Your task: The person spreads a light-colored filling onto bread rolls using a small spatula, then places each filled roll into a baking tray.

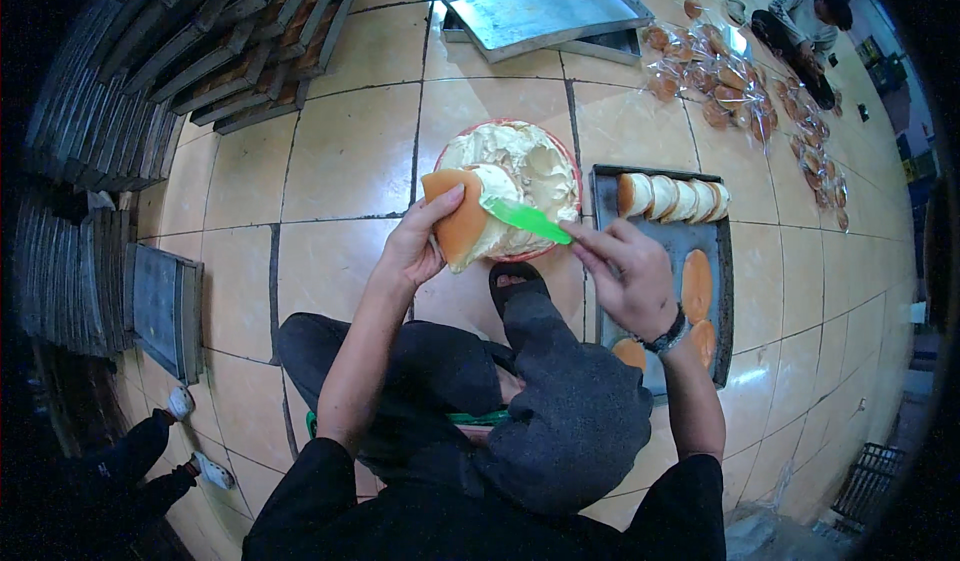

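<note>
My left hand (423, 236) is closed around a split bread bun (457, 223), its brown crust turned toward the palm and pale cream on its inner face. In my right hand (628, 273) is a green plastic spatula (525, 219), its blade against the creamed side of the bun. Just beneath and beyond them stands a round red-rimmed tub (572, 166) of whipped pale cream. To the right lies a dark metal tray (727, 291). A row of cream-filled buns (672, 199) fills its far end, and several plain buns (697, 286) lie nearer, one partly under my right forearm.
Empty metal trays (545, 6) lie at the far side, and tall tray stacks (250, 41) rise on the left. Bagged buns (725, 76) spread at the far right near a seated person (800, 36). Another person's feet (205, 451) show at lower left.
</note>
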Demonstrator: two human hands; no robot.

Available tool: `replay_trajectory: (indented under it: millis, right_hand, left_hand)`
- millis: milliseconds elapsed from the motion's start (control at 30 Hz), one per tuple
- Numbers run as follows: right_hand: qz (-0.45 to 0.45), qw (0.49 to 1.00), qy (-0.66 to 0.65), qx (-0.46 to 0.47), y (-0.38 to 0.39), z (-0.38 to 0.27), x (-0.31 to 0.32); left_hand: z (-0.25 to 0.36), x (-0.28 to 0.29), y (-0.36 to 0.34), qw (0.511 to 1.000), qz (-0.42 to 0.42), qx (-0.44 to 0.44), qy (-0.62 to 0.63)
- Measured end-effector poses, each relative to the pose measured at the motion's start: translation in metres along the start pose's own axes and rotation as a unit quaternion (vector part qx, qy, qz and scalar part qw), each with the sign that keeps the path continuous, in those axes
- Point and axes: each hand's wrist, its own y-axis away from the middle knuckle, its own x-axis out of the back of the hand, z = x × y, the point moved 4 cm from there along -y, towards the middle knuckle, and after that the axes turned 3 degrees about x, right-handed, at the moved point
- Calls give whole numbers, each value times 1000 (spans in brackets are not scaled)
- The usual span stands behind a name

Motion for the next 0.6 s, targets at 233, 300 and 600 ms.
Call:
replay_trajectory:
  millis: [233,300,600]
  right_hand:
    - [-89,985,-149,11,11,19,1]
    - [-75,966,-249,-6,0,30,13]
    - [-119,977,-92,148,-35,27,30]
  left_hand:
    - [10,14,6,998,-18,-13,-51]
    - [5,9,17,978,-170,61,-105]
    - [10,-8,27,950,-220,78,-205]
